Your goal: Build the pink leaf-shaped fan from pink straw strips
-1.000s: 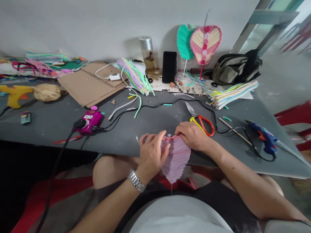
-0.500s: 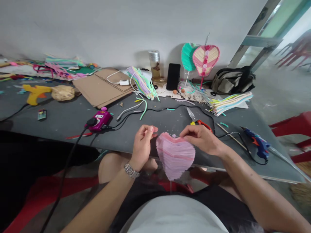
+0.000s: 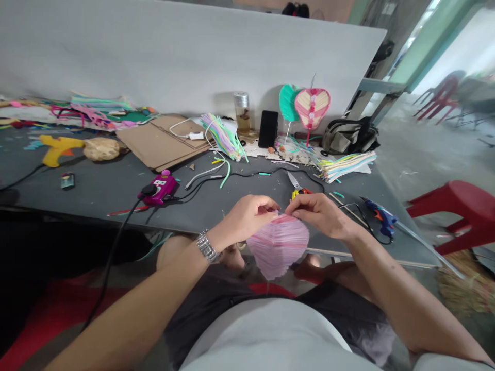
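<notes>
A heart-shaped hand fan (image 3: 277,245) in pleated lilac and pink hangs point-down in front of me, near the table's front edge. Its upper edge is pinched by the closed fingers of my right hand (image 3: 320,214). Across the top left of the fan lies my left hand (image 3: 251,216), with thumb and fingers drawn together at the rim. The fingertips of both hands nearly meet there, and a small pale bit shows between them. Scissors (image 3: 296,185) with orange and yellow handles lie just beyond my right hand, which partly covers them.
A blue glue gun (image 3: 381,216) lies at the right and a yellow one (image 3: 58,149) at the left. A magenta power socket (image 3: 164,186) has black cables. Behind stand a phone (image 3: 268,129), a jar (image 3: 242,113), two finished fans (image 3: 312,108) and bundled strips (image 3: 346,166).
My left hand has moved right and onto the fan's top rim, close to my right hand. The fan has tilted slightly, and the view has shifted to the right.
</notes>
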{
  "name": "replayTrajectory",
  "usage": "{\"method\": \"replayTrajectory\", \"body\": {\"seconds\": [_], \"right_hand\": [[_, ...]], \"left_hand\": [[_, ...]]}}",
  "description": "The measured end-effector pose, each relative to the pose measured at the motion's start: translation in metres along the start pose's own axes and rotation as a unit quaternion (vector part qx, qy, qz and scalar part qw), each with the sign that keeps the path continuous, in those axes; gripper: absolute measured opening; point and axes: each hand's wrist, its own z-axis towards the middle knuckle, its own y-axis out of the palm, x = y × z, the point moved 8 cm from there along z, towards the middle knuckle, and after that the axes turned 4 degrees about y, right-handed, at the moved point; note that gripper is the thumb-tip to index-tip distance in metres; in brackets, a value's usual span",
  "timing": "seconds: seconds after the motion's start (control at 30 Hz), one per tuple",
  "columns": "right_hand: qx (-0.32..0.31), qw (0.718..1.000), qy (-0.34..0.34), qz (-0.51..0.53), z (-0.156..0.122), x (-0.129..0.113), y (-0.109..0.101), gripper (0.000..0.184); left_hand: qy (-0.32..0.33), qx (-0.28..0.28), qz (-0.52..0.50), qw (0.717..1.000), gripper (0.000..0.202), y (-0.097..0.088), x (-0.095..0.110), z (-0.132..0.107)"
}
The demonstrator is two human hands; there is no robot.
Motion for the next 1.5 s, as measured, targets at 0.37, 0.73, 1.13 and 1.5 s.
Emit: {"method": "replayTrajectory", "body": {"seconds": [0.37,0.73,1.13,1.5], "right_hand": [[0.029,0.999,-0.022,-0.010,-0.011,-0.008,-0.008,0.008],[0.046,0.996,-0.051,-0.060,-0.013,-0.011,-0.011,0.006],[0.040,0.996,-0.057,-0.063,-0.018,-0.014,-0.011,0.009],[0.028,0.997,-0.073,-0.025,-0.028,-0.010,-0.013,0.017]], "left_hand": [[0.018,-0.004,-0.003,1.000,0.011,0.012,0.022,0.000],[0.015,-0.041,0.038,0.998,0.013,0.015,0.027,0.003],[-0.011,-0.081,0.022,0.996,0.019,0.022,0.030,0.004],[-0.043,-0.112,-0.001,0.993,0.020,0.026,0.032,0.011]]}}
